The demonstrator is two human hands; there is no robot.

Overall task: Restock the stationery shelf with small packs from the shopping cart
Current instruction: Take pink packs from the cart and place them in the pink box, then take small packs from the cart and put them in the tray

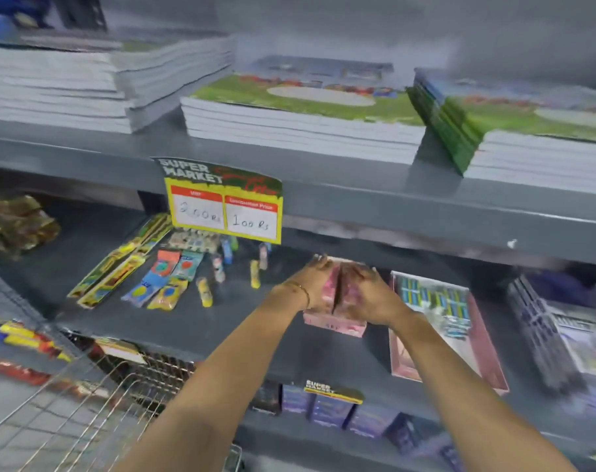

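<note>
Head view. Pink packs point(335, 323): 2 small boxes, glossy pink with darker mottled print, standing upright side by side and touching, on the middle shelf point(221, 328), just left of a flat pink-rimmed tray of blue-green items point(436, 301). Left hand point(315, 279): grasping the left box, thin bangle at the wrist. Right hand point(366, 294): grasping the right box, fingers spread over its top. Left of the boxes: loose colourful sachets point(163, 284). Above: yellow price tag point(225, 207), stacked notebooks point(300, 120). Lower left: wire shopping cart point(78, 413).
</note>
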